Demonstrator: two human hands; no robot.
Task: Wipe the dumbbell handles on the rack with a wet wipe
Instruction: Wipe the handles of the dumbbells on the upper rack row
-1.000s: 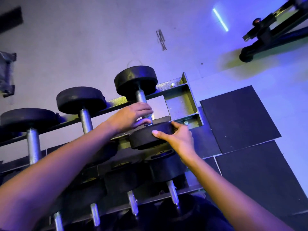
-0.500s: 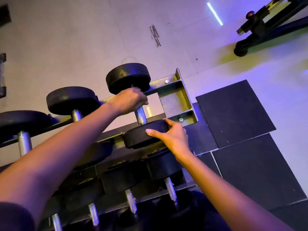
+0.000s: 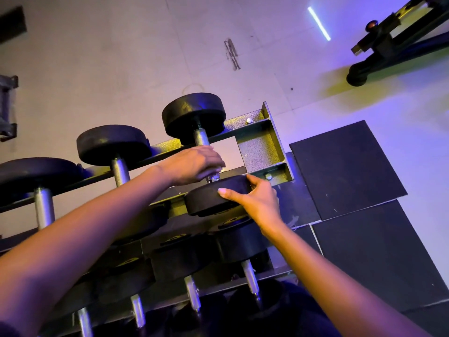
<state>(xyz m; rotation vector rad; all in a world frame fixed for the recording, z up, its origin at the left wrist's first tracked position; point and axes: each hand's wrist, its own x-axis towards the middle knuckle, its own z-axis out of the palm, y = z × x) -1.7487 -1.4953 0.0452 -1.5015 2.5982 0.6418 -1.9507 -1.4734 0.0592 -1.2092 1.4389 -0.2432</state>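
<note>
Gym rack [image 3: 263, 147], left hand [image 3: 194, 165] gripping handle [image 3: 202, 138]

The left hand [image 3: 194, 165], near the middle of the frame, covers the lower part of the rightmost dumbbell's handle [image 3: 201, 137], and no wet wipe can be made out beneath its palm, so whether it holds one cannot be told. Along the bottom edge, the lower row of dumbbells [image 3: 249, 278] sinks into dark shadow and is cut off. At the left edge, the outermost weight [image 3: 31, 173] is cropped.
</note>
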